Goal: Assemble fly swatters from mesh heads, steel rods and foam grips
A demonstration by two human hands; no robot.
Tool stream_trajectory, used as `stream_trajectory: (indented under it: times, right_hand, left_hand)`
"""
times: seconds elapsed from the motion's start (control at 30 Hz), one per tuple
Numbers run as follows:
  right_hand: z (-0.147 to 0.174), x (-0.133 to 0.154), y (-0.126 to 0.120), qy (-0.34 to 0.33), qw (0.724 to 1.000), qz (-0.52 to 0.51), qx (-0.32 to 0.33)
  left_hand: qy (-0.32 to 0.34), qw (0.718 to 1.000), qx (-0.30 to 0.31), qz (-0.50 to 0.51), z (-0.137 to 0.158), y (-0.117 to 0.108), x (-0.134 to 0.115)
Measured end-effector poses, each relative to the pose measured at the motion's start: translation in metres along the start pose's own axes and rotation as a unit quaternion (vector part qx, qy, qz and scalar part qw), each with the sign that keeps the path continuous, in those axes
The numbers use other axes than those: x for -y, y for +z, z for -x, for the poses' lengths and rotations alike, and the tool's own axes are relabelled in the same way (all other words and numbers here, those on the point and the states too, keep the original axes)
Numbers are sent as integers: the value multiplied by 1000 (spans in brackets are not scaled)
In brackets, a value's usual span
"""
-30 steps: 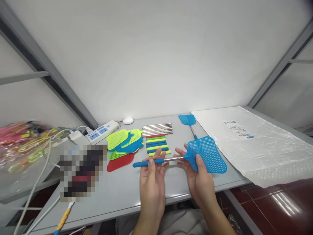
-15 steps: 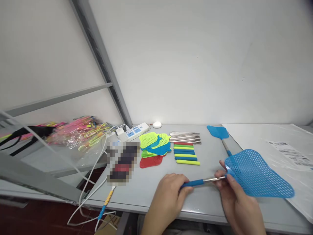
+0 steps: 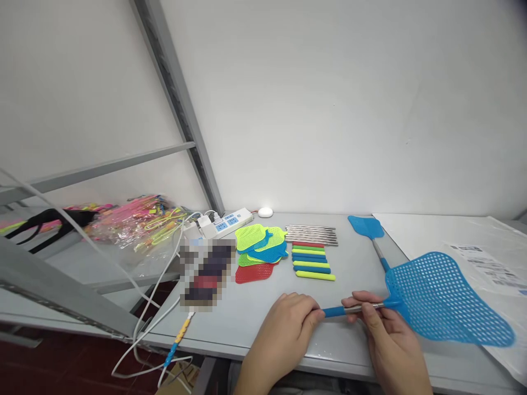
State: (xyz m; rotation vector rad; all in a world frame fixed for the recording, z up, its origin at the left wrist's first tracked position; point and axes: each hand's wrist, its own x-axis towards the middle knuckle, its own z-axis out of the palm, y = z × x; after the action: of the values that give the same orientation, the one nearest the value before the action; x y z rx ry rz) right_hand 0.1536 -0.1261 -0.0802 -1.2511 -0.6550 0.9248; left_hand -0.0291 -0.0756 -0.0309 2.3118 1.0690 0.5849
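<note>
A blue fly swatter [image 3: 448, 296] lies across both hands, its perforated head pointing right over the table edge area. My left hand [image 3: 288, 326] is closed around its blue grip. The fingers of my right hand [image 3: 382, 329] pinch the metal rod near the neck of the head. Beyond them a second blue fly swatter [image 3: 376, 247] rests on the table, its lower end hidden behind the held one. Loose swatter heads [image 3: 261, 247] in yellow, green, blue and red overlap to the left. Beside them are coloured grips [image 3: 312, 264] in a row, below several metal rods [image 3: 312, 235].
On the grey table [image 3: 230, 323], a white power strip [image 3: 233, 222] and a round white device [image 3: 265, 212] stand at the back. White cables [image 3: 138, 329] hang at the left. Plastic-wrapped goods [image 3: 132, 222] fill a shelf, and a white plastic bag [image 3: 465, 247] covers the right side.
My right hand has slid from the swatter head's neck leftward onto the metal rod. The head has shifted slightly right. My left hand keeps its hold on the grip.
</note>
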Motion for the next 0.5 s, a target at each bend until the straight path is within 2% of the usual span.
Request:
stream_trajectory:
  times: [0.13, 0.23, 0.37, 0.5]
  right_hand:
    - [1, 6, 5, -11, 997, -46, -57]
    - [-1, 12, 9, -11, 989, -125, -80]
    - [-5, 15, 8, 15, 984, -153, -86]
    - [-13, 6, -3, 56, 986, -136, -77]
  left_hand:
    - [7, 1000, -23, 13, 1, -7, 3]
    - [-6, 998, -63, -10, -8, -30, 10]
    - [-61, 981, -159, -93, -44, -73, 27]
    - [-83, 973, -142, -160, -85, -99, 52]
